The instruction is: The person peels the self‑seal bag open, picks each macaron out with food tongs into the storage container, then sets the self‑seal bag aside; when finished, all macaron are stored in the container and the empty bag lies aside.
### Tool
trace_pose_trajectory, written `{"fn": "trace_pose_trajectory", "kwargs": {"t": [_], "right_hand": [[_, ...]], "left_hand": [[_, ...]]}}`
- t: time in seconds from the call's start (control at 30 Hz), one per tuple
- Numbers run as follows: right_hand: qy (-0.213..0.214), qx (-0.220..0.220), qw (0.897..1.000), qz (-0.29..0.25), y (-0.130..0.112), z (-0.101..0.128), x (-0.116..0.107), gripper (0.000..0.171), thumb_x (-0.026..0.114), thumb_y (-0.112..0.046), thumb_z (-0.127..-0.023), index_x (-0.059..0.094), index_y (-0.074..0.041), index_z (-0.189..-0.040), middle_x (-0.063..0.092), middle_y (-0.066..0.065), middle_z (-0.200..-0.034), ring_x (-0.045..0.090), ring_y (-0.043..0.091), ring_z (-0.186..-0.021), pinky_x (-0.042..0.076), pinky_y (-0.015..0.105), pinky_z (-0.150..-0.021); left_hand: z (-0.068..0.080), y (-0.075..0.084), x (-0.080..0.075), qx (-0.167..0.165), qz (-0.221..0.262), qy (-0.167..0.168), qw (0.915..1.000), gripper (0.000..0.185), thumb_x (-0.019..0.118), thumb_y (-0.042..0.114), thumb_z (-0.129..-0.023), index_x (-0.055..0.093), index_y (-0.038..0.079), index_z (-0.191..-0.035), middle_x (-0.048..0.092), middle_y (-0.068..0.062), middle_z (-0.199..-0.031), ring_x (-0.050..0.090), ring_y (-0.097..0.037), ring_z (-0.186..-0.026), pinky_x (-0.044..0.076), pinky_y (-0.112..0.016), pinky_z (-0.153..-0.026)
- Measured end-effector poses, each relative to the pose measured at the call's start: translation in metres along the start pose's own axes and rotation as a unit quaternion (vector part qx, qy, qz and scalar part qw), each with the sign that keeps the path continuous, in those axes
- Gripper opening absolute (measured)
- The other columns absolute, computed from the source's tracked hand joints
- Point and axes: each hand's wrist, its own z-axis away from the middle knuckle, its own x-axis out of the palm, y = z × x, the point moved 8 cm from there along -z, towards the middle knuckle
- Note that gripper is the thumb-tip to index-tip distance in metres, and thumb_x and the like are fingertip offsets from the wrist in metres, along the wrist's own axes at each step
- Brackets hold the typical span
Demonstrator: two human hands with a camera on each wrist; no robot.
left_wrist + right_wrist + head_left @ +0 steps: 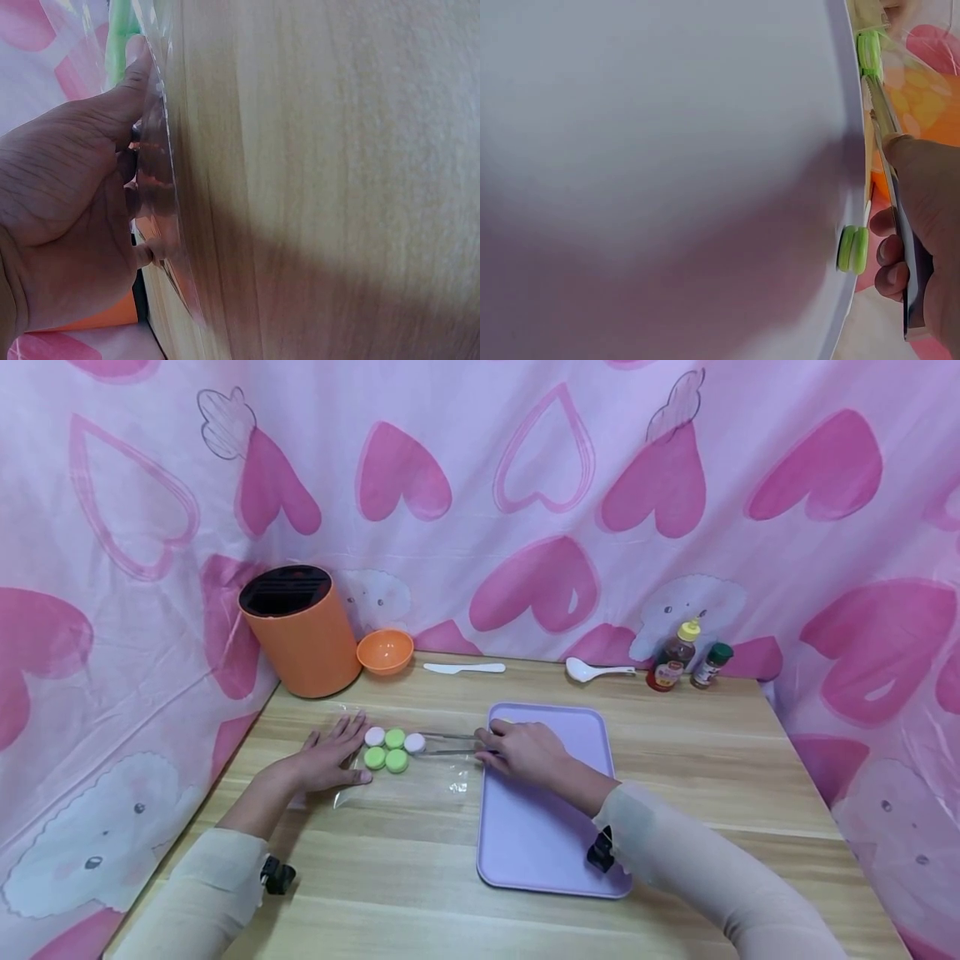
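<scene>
Your left hand (330, 760) lies flat with fingers spread on the clear plastic bag (408, 781), pinning it to the wooden bench (675, 760). Your right hand (521, 750) pinches the metal tongs (446, 743), tips at the white round macaron (415, 742) among green ones (396, 761), beside the lilac tray (540, 835).

The table (675, 760) is matt, pale wood grain. The tray (540, 835) is smooth lilac plastic. The tongs (446, 743) are shiny metal, the bag (420, 781) clear glossy film, and the backdrop (480, 485) printed cloth.
</scene>
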Motion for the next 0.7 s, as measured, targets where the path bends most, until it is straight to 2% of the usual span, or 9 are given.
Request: {"fn": "trace_pose_trajectory", "kwargs": {"t": [0.47,0.7], "right_hand": [[0.018,-0.002,1.0,-0.001,0.007,0.006,-0.017,0.032,0.073,-0.045,-0.107,0.08,-0.022,-0.128,0.061,-0.005,-0.091,0.056,0.012,-0.056,0.05,0.035,-0.048],[0.027,-0.003,1.0,-0.003,0.019,0.024,-0.027,0.031,0.077,-0.045,-0.104,0.081,-0.021,-0.123,0.058,-0.004,-0.087,0.047,0.011,-0.054,0.041,0.031,-0.045]], "left_hand": [[0.001,0.004,-0.002,0.006,0.001,0.005,1.0,0.106,0.07,0.052,-0.106,0.007,0.003,-0.177,-0.012,-0.019,-0.186,-0.017,-0.053,-0.17,-0.016,-0.084,-0.126],[0.0,0.001,-0.001,0.006,-0.003,0.006,1.0,0.107,0.069,0.054,-0.106,0.007,0.004,-0.177,-0.011,-0.019,-0.186,-0.016,-0.052,-0.17,-0.015,-0.084,-0.126]]}}
